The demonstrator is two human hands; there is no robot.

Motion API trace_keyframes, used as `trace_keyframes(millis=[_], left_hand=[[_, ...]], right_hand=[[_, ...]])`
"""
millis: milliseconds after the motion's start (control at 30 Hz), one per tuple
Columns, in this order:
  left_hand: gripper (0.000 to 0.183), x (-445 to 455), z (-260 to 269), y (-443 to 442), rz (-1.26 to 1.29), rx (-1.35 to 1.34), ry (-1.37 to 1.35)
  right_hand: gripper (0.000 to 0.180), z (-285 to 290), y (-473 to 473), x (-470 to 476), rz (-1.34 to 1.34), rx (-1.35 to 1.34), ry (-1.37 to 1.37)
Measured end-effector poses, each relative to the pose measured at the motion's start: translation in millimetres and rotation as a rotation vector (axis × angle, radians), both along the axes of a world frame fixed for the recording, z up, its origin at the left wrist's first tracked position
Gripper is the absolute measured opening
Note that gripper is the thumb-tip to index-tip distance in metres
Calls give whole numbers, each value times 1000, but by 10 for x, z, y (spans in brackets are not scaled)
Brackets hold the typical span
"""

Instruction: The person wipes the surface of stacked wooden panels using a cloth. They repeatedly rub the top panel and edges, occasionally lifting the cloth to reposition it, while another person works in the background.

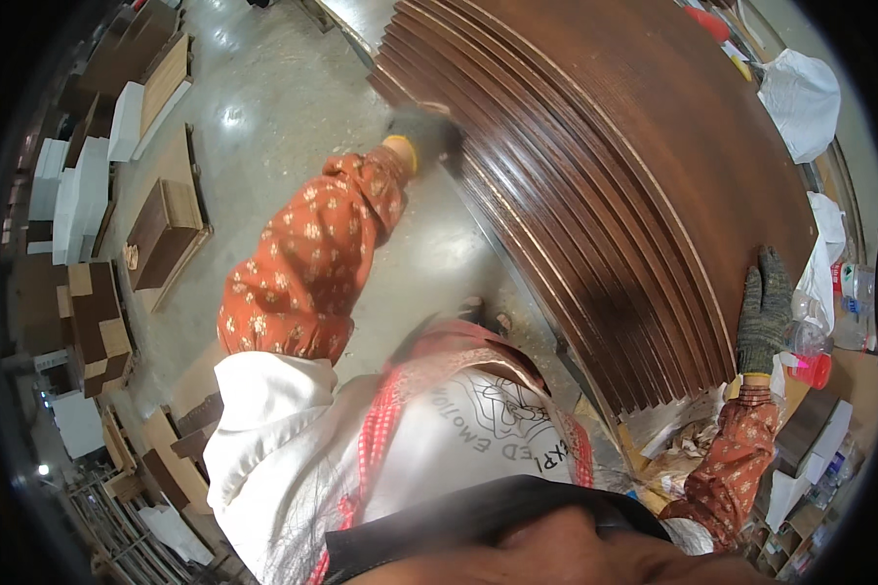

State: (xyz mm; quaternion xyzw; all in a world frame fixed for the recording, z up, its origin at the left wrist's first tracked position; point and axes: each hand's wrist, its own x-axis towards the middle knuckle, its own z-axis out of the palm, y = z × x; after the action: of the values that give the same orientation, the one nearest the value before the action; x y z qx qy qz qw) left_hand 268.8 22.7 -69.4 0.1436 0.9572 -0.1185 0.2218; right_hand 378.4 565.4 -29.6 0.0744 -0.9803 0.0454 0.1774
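A stepped stack of dark brown wood-grain panels [549,212] lies before me, its long edges fanned out towards my body. The broad top panel [673,110] covers the far side. My left hand [428,135], in a grey knit glove with a yellow cuff, is at the stack's left end. It is blurred, and its fingers are hidden or unclear, so I cannot tell whether it grips an edge. My right hand [764,314], in a matching glove, lies with fingers extended along the right end of the top panel. Nothing shows in its grasp.
Plastic bottles [854,307], a red lid [812,371] and a white plastic bag [801,102] sit past the stack's right end. A metal frame edge [512,270] runs under its near side. Cartons and board stacks [164,227] stand on the concrete floor [263,95] at left.
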Motion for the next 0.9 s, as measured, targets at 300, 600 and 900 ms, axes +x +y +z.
trace_keyframes(millis=[300,600,900], left_hand=[[30,119,7,93,-59,-89,116],[45,95,25,-31,-36,-3,20],[41,111,-28,54,163,-131,111]], right_hand=[[37,43,-64,24,34,30,30],[35,52,-109,18,66,-14,75],[34,58,-128,19,78,-21,93]])
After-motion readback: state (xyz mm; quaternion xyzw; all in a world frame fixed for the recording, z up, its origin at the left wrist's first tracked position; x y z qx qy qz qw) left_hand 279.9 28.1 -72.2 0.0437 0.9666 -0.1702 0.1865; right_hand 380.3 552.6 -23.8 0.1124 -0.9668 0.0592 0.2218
